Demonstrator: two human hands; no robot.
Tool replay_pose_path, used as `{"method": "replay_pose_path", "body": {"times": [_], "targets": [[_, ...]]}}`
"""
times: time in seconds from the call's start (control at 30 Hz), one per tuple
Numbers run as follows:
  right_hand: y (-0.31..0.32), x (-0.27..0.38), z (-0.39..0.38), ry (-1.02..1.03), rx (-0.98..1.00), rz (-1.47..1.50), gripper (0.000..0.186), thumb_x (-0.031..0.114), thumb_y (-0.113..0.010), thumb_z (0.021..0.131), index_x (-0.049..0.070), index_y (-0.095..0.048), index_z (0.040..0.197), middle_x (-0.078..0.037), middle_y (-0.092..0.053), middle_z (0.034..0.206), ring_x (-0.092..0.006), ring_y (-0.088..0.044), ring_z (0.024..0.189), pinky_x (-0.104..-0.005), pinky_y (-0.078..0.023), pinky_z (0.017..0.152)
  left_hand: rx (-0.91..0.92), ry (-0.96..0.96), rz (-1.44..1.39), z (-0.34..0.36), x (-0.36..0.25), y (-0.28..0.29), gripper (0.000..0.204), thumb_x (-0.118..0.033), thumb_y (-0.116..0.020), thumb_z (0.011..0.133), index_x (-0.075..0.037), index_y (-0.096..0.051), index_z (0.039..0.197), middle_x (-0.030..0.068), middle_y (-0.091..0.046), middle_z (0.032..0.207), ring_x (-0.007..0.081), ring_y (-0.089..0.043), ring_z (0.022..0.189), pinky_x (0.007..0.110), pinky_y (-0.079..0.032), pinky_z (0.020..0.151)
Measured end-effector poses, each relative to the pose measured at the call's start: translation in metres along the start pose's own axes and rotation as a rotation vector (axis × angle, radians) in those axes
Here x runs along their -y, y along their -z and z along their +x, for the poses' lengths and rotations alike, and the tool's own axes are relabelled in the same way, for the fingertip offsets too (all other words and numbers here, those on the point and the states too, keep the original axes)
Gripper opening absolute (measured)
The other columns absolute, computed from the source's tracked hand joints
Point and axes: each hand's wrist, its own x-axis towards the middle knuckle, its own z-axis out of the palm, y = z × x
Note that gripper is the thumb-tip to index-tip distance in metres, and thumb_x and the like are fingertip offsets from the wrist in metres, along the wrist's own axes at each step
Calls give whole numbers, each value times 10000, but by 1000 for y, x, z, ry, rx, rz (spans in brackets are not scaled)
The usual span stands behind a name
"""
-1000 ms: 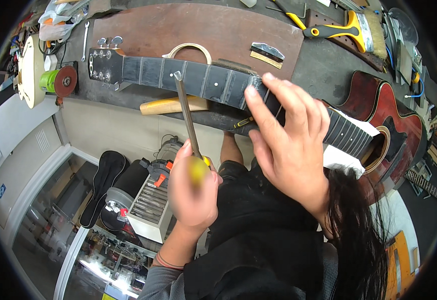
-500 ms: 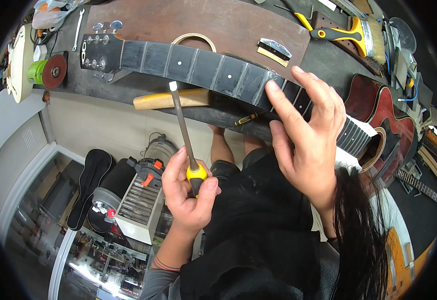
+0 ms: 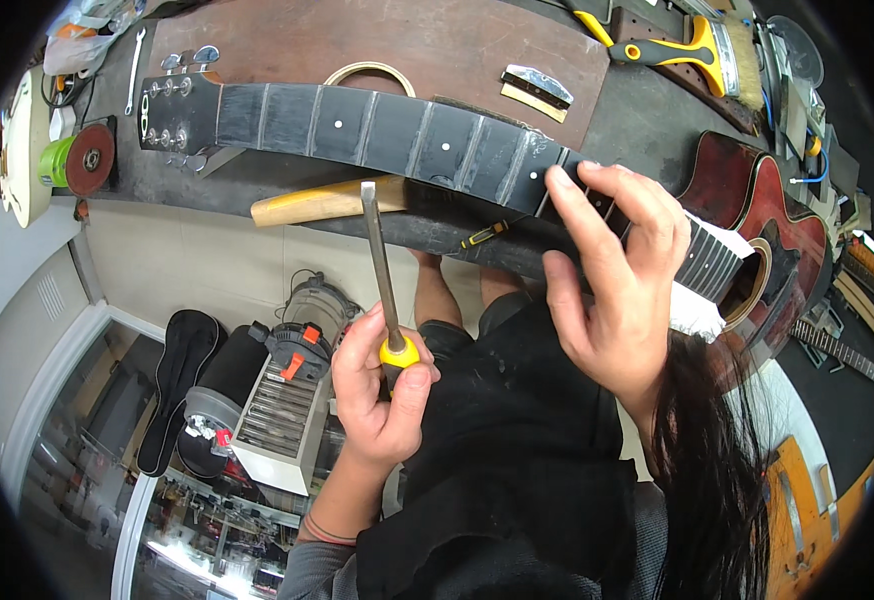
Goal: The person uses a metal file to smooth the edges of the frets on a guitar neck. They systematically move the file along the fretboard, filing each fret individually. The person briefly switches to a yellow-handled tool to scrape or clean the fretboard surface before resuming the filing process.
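My left hand (image 3: 382, 395) grips a flat-blade screwdriver (image 3: 379, 270) by its yellow and black handle, with the blade pointing up and away. Its tip stands apart from the fretboard, just in front of a pale wooden piece (image 3: 322, 202). Across the bench lies a guitar neck (image 3: 342, 125) with a dark, dotted fretboard and a headstock (image 3: 179, 112) at the left. Most of its fret positions show as pale lines; a few dark strips cross its right end. There, my right hand (image 3: 617, 270) has its fingers apart, index and middle fingertips at the board.
Behind the neck is a brown panel (image 3: 477, 45) with a pale ring and a bridge-like piece (image 3: 537, 92). A small screwdriver (image 3: 484, 235) lies on the near bench edge. A brush (image 3: 682, 55) sits far right, a red guitar (image 3: 797, 210) right, a grinder (image 3: 85, 160) left.
My right fingertips have shifted slightly right along the fretboard. The screwdriver tip has moved down and away from the board, toward me. The whole view has shifted a little.
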Motion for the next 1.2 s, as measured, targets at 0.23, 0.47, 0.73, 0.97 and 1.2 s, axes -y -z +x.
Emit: {"method": "replay_pose_path", "body": {"times": [0.23, 0.47, 0.73, 0.97, 1.2], "targets": [[3, -2, -6, 108, 43, 23, 466, -21, -799, 713, 156, -858, 1140, -114, -673, 1414, -382, -562, 1391, -569, -362, 1228, 23, -13, -98, -7, 10, 4, 651, 18, -646, 1083, 40, -374, 1674, 194, -606, 1391, 191, -683, 931, 319, -598, 764], [-9, 0, 2, 75, -34, 27, 584, -51, -805, 769, 125, -805, 1325, -118, -655, 1407, -362, -569, 1353, -522, -387, 1198, 40, 11, -145, -10, 14, 6, 689, 27, -671, 1073, 31, -366, 1691, 182, -600, 1378, 184, -685, 934, 289, -598, 706], [-6, 0, 1, 116, 14, 20, 567, -56, -803, 746, 173, -857, 1263, -125, -662, 1405, -385, -569, 1400, -581, -372, 1241, 182, 78, -103, 3, 11, 7, 643, -48, -672, 1094, 27, -419, 1680, 138, -701, 1055, 147, -679, 794, 309, -578, 763], [-15, -3, -6, 147, -19, -5, 631, -42, -792, 726, 203, -865, 1304, -123, -671, 1393, -388, -586, 1442, -634, -313, 1303, 290, 152, -95, 18, 7, 8, 646, -133, -578, 1151, 1, -372, 1748, 149, -684, 986, 159, -645, 764, 294, -565, 669], [-18, -4, -8, 145, -27, -27, 659, -20, -804, 722, 229, -864, 1329, -109, -666, 1381, -378, -590, 1432, -628, -313, 1304, 306, 188, -95, 23, 8, 9, 628, -115, -567, 1145, 13, -403, 1737, 148, -685, 978, 161, -659, 770, 282, -563, 634]]}}
